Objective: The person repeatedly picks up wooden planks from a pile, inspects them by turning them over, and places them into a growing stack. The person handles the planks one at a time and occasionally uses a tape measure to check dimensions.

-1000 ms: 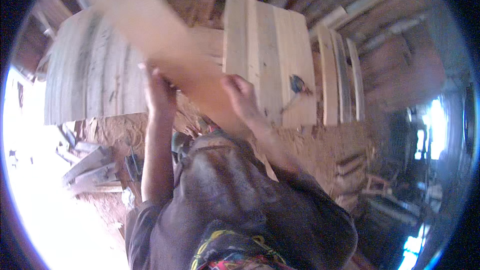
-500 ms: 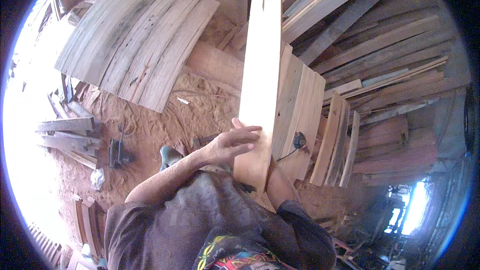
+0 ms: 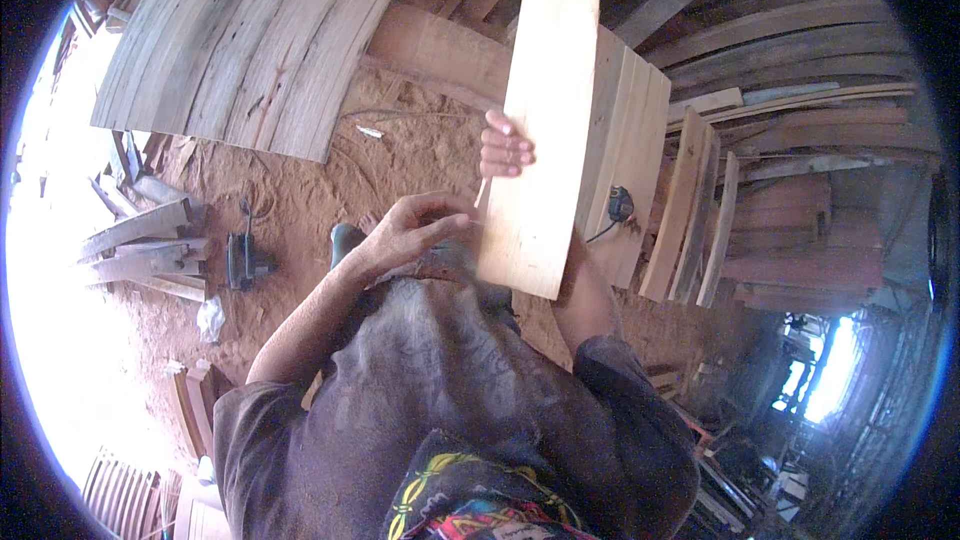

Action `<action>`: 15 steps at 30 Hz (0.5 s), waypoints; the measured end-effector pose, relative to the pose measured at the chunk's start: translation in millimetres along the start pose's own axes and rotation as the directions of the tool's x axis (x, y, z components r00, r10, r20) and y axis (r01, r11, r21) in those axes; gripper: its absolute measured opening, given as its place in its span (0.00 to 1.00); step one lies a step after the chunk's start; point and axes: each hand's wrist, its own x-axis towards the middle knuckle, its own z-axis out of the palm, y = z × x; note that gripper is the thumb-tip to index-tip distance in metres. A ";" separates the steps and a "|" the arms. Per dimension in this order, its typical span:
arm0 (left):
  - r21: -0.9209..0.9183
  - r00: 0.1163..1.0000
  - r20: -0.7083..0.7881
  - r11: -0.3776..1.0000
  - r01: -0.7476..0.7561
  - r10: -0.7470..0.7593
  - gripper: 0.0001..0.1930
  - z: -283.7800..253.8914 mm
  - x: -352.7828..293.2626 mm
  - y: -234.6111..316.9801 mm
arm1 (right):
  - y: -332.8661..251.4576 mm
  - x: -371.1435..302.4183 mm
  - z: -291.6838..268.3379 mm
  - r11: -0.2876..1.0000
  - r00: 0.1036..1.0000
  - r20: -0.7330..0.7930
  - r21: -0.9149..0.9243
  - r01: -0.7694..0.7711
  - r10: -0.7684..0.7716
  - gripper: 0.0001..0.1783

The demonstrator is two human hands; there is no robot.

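A long pale wooden plank (image 3: 545, 110) stretches away from my body, its near end in front of my waist. My right hand (image 3: 507, 147) is closed round its left edge from underneath. Those fingertips curl onto the upper face, while the plank hides the palm and wrist. Beside the same edge, closer to me, is my left hand (image 3: 425, 230), its thumb and fingers apart and loosely bent. Its fingertips are at the edge; whether they touch it I cannot tell.
A wide panel of joined boards (image 3: 250, 50) stands at the far left. To the right are another pale panel (image 3: 625, 140), a dark tool with a cord (image 3: 621, 204), and stacked planks (image 3: 800, 30). Timber offcuts (image 3: 150, 245) and a black tool (image 3: 240, 260) lie on the sandy ground.
My left hand has come off the plank's upper face to its left edge. My right hand's fingers now show round that edge. The plank appears farther up in view.
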 end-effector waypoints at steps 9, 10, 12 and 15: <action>0.016 0.996 -0.090 1.000 0.015 -0.013 0.33 -16.7 -23.5 -26.7 | 2.8 4.8 -34.8 0.974 0.986 -0.058 0.157 0.164 -0.157 0.12; 0.087 0.995 -0.092 0.996 -0.018 0.026 0.37 -16.4 -25.9 -23.2 | 1.9 4.3 -45.9 0.977 0.990 -0.047 0.161 0.140 -0.135 0.14; 0.228 0.990 -0.091 0.970 -0.080 0.103 0.47 -11.5 -34.4 -19.6 | 0.4 -2.4 -68.9 0.986 0.991 -0.071 0.116 0.118 -0.110 0.16; 0.322 0.945 -0.066 0.904 -0.283 0.319 0.57 -6.4 -31.6 -23.4 | -2.7 -8.0 -90.6 0.978 0.906 -0.368 -0.063 0.198 -0.207 0.18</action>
